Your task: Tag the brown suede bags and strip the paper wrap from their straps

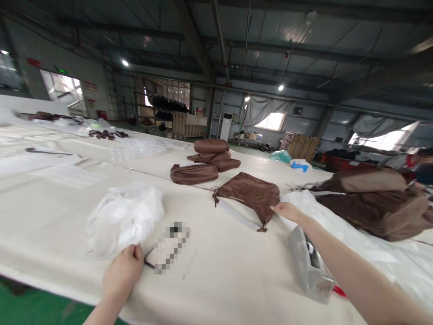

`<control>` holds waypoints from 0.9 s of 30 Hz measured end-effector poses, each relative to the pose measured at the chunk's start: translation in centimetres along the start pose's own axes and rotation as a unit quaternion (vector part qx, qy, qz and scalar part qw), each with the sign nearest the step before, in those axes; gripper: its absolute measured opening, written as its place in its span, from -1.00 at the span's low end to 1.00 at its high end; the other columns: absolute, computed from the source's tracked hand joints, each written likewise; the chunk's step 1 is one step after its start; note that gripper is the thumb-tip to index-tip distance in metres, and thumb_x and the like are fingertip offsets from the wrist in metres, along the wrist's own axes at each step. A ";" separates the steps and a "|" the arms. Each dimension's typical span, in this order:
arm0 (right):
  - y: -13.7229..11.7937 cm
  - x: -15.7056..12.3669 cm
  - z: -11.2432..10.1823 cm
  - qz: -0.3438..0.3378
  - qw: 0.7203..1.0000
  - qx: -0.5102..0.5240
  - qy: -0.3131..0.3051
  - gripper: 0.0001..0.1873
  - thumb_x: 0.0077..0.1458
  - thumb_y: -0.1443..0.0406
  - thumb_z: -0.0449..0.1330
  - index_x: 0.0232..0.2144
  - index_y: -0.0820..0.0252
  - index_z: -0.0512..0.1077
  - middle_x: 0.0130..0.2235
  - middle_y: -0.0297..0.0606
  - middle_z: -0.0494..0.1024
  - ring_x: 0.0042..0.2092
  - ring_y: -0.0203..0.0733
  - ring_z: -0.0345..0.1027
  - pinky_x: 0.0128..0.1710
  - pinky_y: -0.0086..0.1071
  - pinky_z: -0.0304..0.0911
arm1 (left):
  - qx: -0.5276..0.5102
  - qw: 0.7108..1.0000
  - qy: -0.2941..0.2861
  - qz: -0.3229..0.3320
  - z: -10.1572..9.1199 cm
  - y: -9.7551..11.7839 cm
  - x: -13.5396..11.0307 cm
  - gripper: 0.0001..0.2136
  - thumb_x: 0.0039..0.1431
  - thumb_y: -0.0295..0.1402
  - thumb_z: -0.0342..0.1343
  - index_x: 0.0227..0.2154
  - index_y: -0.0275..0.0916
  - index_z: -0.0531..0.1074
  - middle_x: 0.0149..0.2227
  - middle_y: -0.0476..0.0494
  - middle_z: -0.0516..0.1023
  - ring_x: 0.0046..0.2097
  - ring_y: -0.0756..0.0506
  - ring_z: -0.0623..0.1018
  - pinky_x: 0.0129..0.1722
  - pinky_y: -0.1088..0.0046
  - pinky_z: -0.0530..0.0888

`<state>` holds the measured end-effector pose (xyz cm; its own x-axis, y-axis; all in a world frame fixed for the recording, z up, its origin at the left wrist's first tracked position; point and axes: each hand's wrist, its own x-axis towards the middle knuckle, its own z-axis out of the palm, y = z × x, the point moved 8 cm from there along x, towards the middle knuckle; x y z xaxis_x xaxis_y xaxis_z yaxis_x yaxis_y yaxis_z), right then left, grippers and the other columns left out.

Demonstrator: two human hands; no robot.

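- A long worktable with a cream cover (216, 280) carries everything close by; its near edge runs below both hands.
- The flat, dark-brown bag of suede-like material (250, 189), with tassel-like ends at two corners, lies well in from the near edge, to the right of the table stretch between the hands.
- The right hand (287, 211) is at this bag's right-hand side, thumb and forefinger apparently pinching its border.
- From that pinch the bag spreads leftward and away; its zipped side slants from the far left down toward the near edge, and a narrow whitish strip (237, 214) lies along it.
- The right hand is clearly the nearer one; the bag is well apart from the left.
- The left hand (123, 271), above the near edge, has its fingers curled in, knuckles up, at the near border of a crumpled heap of clear plastic film (126, 216). The fingertips are hidden, so I cannot tell whether they grip film.
- Just right of the left hand lies a phone-like slab, blurred out (169, 248).
- A grey tape dispenser (309, 268) stands partly behind the right forearm, toward the near edge.
- Farther in, rolled brown bags (194, 174) are piled.
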<state>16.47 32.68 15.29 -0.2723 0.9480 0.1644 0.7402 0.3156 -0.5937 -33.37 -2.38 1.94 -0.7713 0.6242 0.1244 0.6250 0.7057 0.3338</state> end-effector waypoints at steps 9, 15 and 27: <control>-4.3 -5.2 19.2 0.021 0.975 -0.210 -0.074 -0.40 0.08 0.17 0.07 0.13 0.37 0.26 0.16 0.11 0.30 0.20 0.16 0.12 0.18 0.01 -0.09 | -0.002 0.999 0.050 0.007 0.6 -0.6 0.0 -0.67 0.30 -0.27 -0.26 -0.39 -0.22 0.38 -0.28 -0.28 0.57 -0.23 -0.27 0.57 -0.31 0.30 0.35; -3.6 -11.2 20.7 -0.048 0.976 -0.201 -0.072 -0.42 0.10 0.18 0.04 0.14 0.32 0.26 0.22 -0.02 0.22 0.23 0.04 0.05 0.23 -0.16 -0.15 | 0.018 0.997 0.077 0.020 0.3 -0.1 -0.5 -0.70 0.30 -0.31 -0.23 -0.37 -0.25 0.39 -0.30 -0.26 0.56 -0.26 -0.23 0.56 -0.31 0.32 0.35; -2.9 -13.0 16.4 -0.076 0.968 -0.223 -0.085 -0.30 0.13 0.18 0.04 0.27 0.33 0.04 0.34 -0.03 -0.07 0.33 0.04 -0.24 0.26 -0.17 -0.27 | 0.026 0.998 0.052 0.011 0.1 0.1 -0.7 -0.65 0.29 -0.25 -0.27 -0.30 -0.27 0.41 -0.25 -0.32 0.55 -0.21 -0.31 0.56 -0.26 0.25 0.40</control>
<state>7.80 18.75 1.94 -0.4677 0.8811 0.0692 0.8654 0.4725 -0.1666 -32.72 -2.67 1.77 -0.7638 0.6033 0.2293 0.6454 0.7102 0.2812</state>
